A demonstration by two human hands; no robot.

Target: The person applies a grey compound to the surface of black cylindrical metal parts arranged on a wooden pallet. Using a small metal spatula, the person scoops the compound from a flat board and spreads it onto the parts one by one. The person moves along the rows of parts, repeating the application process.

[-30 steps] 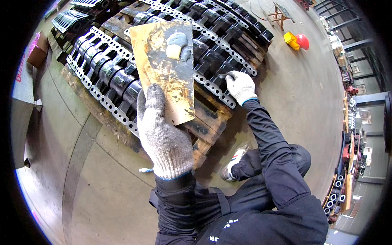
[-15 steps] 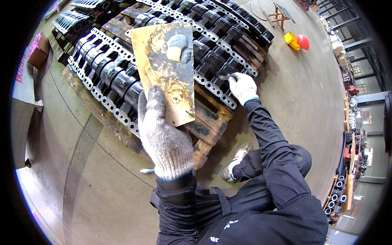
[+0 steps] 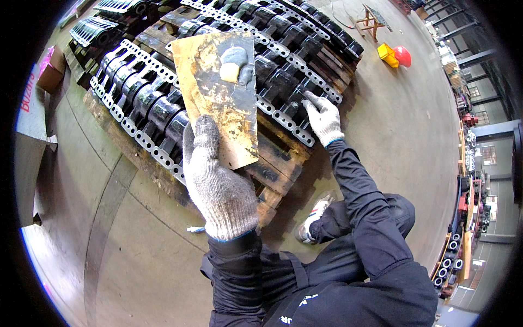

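My left hand (image 3: 220, 180), in a white knit glove, is closed on a stained, flat mixing board (image 3: 218, 103), thumb on its upper face. Dollops of grey and yellowish putty (image 3: 233, 62) sit near the board's far end. My right hand (image 3: 325, 117), gloved too, reaches over a black metal casting (image 3: 280, 82) with pale, hole-lined flanges. Its fingers are bent at the casting's near right end; whatever they pinch is too small or hidden to make out. Another such casting (image 3: 150, 101) lies left of the board, which covers part of the row.
The castings rest on a wooden pallet (image 3: 272, 171). More black castings (image 3: 98, 30) stand at the far left, near a cardboard box (image 3: 52, 71). Yellow (image 3: 387, 55) and red (image 3: 402, 56) objects and a small wooden stand (image 3: 373, 22) are on the floor at far right.
My right hand has shifted slightly and turned, its fingers now angled more toward the far side. The board stays in my left hand, almost unmoved.
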